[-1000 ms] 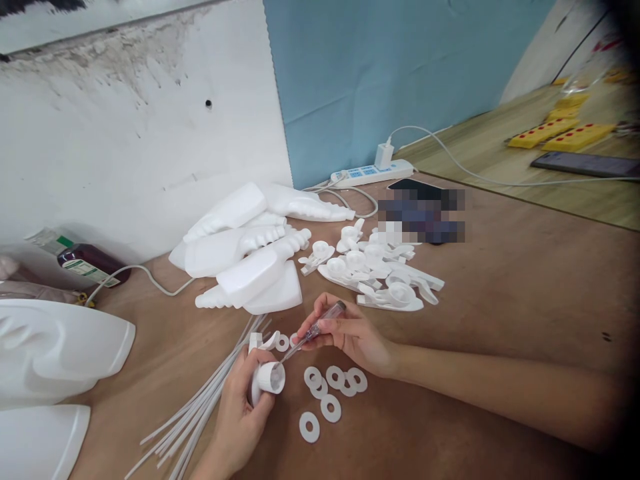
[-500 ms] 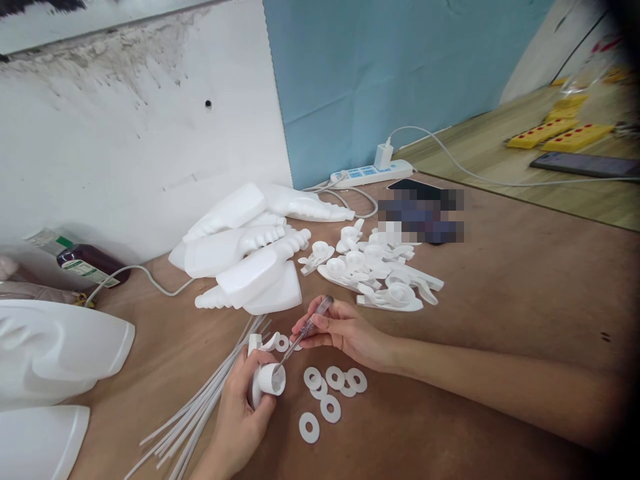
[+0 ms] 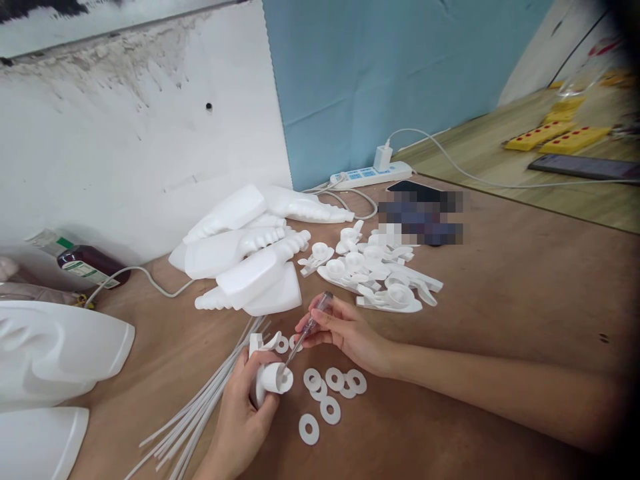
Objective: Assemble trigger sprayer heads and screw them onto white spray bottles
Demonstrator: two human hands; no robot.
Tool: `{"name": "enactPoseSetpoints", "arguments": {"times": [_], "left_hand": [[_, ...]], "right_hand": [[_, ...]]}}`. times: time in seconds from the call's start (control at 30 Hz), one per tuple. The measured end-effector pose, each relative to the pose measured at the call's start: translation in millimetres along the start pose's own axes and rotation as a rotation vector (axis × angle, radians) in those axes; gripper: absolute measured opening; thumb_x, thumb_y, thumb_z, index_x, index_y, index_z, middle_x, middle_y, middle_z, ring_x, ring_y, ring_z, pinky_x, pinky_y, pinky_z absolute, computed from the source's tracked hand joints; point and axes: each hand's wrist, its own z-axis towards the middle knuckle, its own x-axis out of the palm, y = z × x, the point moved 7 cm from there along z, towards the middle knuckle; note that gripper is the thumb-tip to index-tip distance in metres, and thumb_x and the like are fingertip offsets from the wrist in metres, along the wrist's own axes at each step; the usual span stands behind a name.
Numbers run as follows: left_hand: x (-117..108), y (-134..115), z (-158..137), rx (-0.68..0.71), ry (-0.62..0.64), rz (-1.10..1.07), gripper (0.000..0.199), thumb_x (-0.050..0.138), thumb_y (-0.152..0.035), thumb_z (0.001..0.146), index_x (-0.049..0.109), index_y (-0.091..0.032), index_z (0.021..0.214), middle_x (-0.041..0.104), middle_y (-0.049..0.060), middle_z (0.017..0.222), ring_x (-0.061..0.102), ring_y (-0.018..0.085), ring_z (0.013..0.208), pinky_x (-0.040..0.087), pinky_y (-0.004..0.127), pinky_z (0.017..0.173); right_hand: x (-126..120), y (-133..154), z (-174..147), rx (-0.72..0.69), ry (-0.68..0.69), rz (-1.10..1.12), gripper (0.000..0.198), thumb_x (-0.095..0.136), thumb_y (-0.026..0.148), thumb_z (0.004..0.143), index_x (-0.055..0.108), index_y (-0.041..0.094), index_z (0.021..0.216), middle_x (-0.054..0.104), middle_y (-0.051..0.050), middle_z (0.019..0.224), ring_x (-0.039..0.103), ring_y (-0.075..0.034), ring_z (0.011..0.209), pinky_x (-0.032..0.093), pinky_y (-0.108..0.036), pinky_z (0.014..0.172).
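Note:
My left hand is closed around a white trigger sprayer head, with its round collar turned toward my right hand. My right hand grips a screwdriver by its clear handle. The thin metal shaft slants down to the left, and its tip is at the collar opening. How deep the tip sits I cannot tell. Several white ring washers lie on the brown table just right of the collar. Thin white tubes are spread beneath and left of my left hand.
White bottles are heaped behind my hands, beside a pile of white sprayer parts. More white bottles lie at the left edge. A power strip with cables and a dark phone are at the back.
The collar has tilted slightly, so more of its opening faces me. The screwdriver has shifted a little to the right with its tip still at the opening.

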Motion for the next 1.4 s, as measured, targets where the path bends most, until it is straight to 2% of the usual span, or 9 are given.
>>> {"name": "enactPoseSetpoints", "arguments": {"times": [0.2,0.37,0.63,0.77,0.93,1.1,1.2,1.3,1.4], "left_hand": [[-3,-6,1,0.018,-0.078,0.067,0.022,0.043,-0.012,0.073,0.056,-0.021,0.089,0.052,0.003,0.086,0.052,0.019,0.077,0.041,0.028,0.068],[-1,-9,0,0.040,-0.055,0.125,0.026,0.042,-0.012,0.072,0.057,-0.021,0.091,0.050,0.005,0.090,0.053,0.020,0.080,0.043,0.031,0.071],[-2,-6,-1,0.023,-0.072,0.079,0.025,0.042,-0.011,0.073,0.056,-0.021,0.091,0.051,0.003,0.086,0.052,0.018,0.075,0.042,0.028,0.068],[-2,-6,-3,-0.006,-0.053,-0.019,0.017,0.045,-0.024,0.080,0.054,-0.021,0.094,0.055,0.003,0.084,0.053,0.017,0.072,0.041,0.026,0.064],[-3,-4,-6,-0.021,-0.032,-0.193,0.029,0.047,-0.041,0.082,0.054,-0.020,0.102,0.062,0.006,0.094,0.055,0.018,0.069,0.042,0.027,0.062],[4,-6,-12,0.028,0.021,-0.342,0.036,0.049,-0.047,0.080,0.053,-0.021,0.104,0.063,0.001,0.064,0.053,0.016,0.058,0.039,0.026,0.058],[2,-11,-15,0.030,-0.077,-0.431,0.041,0.053,-0.052,0.076,0.054,-0.021,0.102,0.059,-0.001,0.055,0.050,0.015,0.051,0.038,0.025,0.054],[-5,-22,-13,0.008,-0.219,-0.541,0.047,0.054,-0.055,0.074,0.048,-0.021,0.106,0.062,0.001,0.064,0.047,0.013,0.047,0.035,0.023,0.049],[-5,-46,-1,-0.027,-0.192,-0.589,0.049,0.046,-0.058,0.077,0.044,-0.020,0.108,0.059,0.000,0.061,0.042,0.011,0.042,0.028,0.021,0.042]], "right_hand": [[-6,4,-3,-0.074,-0.079,-0.100,0.022,0.056,0.036,0.083,0.043,0.019,0.084,0.063,-0.001,0.075,0.064,-0.014,0.067,0.050,-0.029,0.063],[1,8,-6,-0.101,-0.054,-0.209,0.022,0.053,0.037,0.084,0.042,0.018,0.083,0.061,0.000,0.072,0.060,-0.013,0.064,0.049,-0.028,0.060],[0,7,-7,-0.063,-0.090,-0.287,0.023,0.049,0.040,0.085,0.039,0.020,0.083,0.056,0.003,0.066,0.055,-0.011,0.060,0.044,-0.024,0.055],[1,6,-7,-0.049,-0.077,-0.321,0.024,0.047,0.041,0.086,0.039,0.020,0.082,0.053,0.004,0.062,0.050,-0.009,0.055,0.042,-0.022,0.052],[2,2,-7,0.007,-0.036,-0.426,0.026,0.044,0.044,0.087,0.040,0.019,0.084,0.045,0.006,0.057,0.039,-0.006,0.048,0.027,-0.016,0.040],[1,3,-8,0.019,-0.045,-0.557,0.022,0.043,0.036,0.089,0.042,0.018,0.101,0.047,0.006,0.058,0.042,-0.007,0.053,0.030,-0.018,0.046],[3,4,-11,0.010,-0.045,-0.656,0.025,0.043,0.027,0.088,0.040,0.018,0.111,0.051,0.005,0.060,0.044,-0.008,0.056,0.035,-0.020,0.053],[6,7,-14,-0.038,-0.049,-0.823,0.043,0.044,0.018,0.084,0.032,0.021,0.125,0.049,0.006,0.061,0.044,-0.009,0.055,0.035,-0.022,0.055],[11,12,-16,-0.130,-0.007,-0.973,0.051,0.045,0.014,0.080,0.031,0.023,0.128,0.045,0.007,0.062,0.044,-0.010,0.055,0.034,-0.022,0.056]]}}
